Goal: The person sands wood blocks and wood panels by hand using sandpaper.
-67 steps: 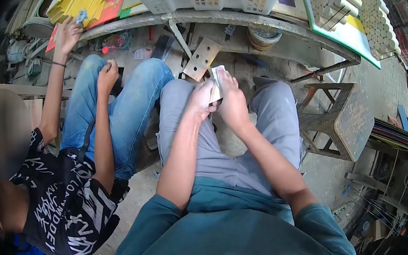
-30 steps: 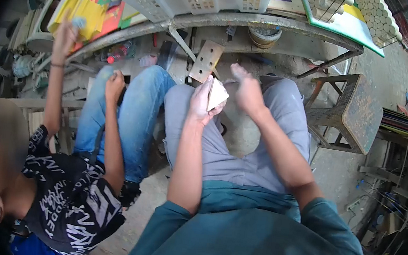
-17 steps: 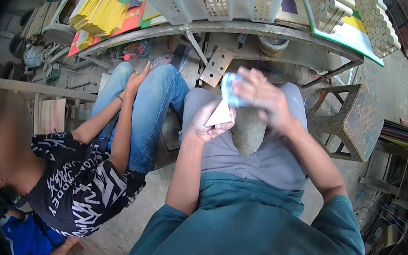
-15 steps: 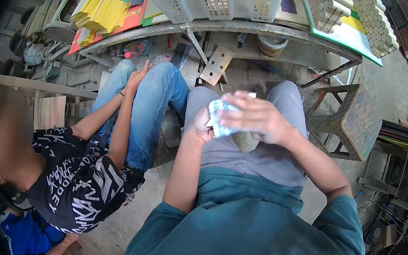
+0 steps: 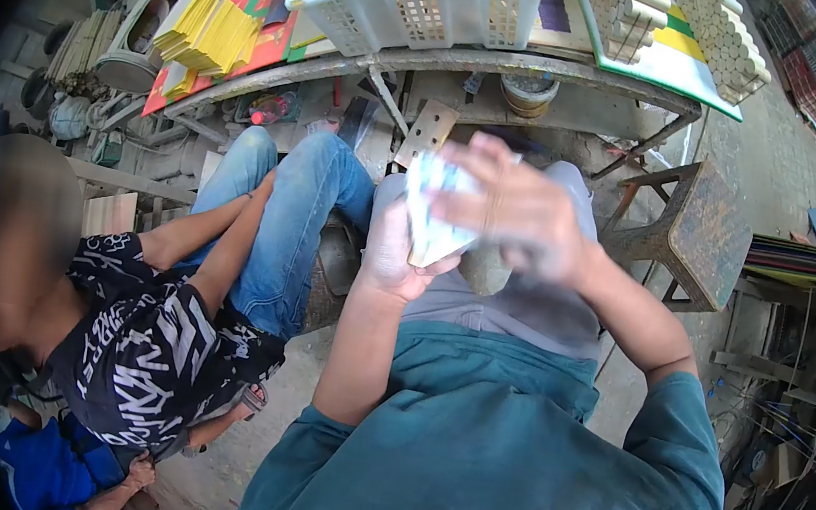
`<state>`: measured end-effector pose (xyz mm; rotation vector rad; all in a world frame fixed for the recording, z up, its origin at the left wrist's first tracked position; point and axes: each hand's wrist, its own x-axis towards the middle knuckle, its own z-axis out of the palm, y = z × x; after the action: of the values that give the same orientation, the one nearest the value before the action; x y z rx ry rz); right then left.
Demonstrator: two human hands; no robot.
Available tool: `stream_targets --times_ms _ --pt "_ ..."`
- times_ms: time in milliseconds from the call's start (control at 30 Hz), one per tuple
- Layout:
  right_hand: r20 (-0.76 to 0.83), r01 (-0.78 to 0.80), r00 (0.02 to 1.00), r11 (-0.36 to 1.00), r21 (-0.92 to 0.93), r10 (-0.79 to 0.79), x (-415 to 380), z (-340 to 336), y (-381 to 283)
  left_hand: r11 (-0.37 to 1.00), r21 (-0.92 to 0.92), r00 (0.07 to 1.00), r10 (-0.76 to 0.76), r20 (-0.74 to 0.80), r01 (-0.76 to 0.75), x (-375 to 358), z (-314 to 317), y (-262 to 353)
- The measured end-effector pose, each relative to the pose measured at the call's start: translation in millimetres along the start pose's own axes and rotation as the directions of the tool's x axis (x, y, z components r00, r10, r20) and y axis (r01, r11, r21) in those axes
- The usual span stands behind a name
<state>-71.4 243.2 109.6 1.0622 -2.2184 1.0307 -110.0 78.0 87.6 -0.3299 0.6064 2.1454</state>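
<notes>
My left hand (image 5: 390, 253) is closed around a flat, pale piece with a pointed lower corner, mostly hidden by my fingers and a sheet. Over it lies a white sheet with blue print (image 5: 424, 184), which looks like the back of sandpaper. My right hand (image 5: 523, 218), blurred by motion, presses that sheet against the piece with its fingers. Both hands are above my lap, over the grey trousers (image 5: 548, 306).
A bench ahead bears a white plastic basket (image 5: 369, 24), yellow pieces (image 5: 217, 32) and stacked wooden rods (image 5: 723, 49). A wooden stool (image 5: 697, 233) stands at right. A person in a black printed shirt (image 5: 160, 358) sits at left; another person's blue clothing (image 5: 52, 466) shows behind.
My right hand has moved slightly with the printed sheet over the piece, and the piece now shows a pointed corner lower down. The seated person's hand has lowered between their knees.
</notes>
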Motion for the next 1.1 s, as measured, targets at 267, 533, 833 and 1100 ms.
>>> stream_targets --times_ms 267,533,833,1100 --pt "-0.030 0.200 0.979 0.979 -0.049 -0.201 13.6 -8.9 4.6 0.996 0.005 0.959 -0.088 0.271 0.090 -3.6 -24.9 5.9" --pt "-0.326 -0.196 0.938 0.953 -0.231 0.114 -2.7 -48.7 35.7 0.979 0.005 0.928 0.193 0.320 -0.205 -20.3 17.0 -4.0" --pt "-0.298 -0.241 0.947 0.879 -0.411 0.120 -6.6 -1.6 16.7 0.929 -0.063 0.829 0.355 0.432 -0.365 -7.9 12.2 -9.3" --pt "-0.260 -0.202 0.953 0.966 -0.165 0.155 -1.7 -13.7 15.9 0.964 0.039 0.952 0.253 0.173 -0.264 -13.1 4.0 -7.0"
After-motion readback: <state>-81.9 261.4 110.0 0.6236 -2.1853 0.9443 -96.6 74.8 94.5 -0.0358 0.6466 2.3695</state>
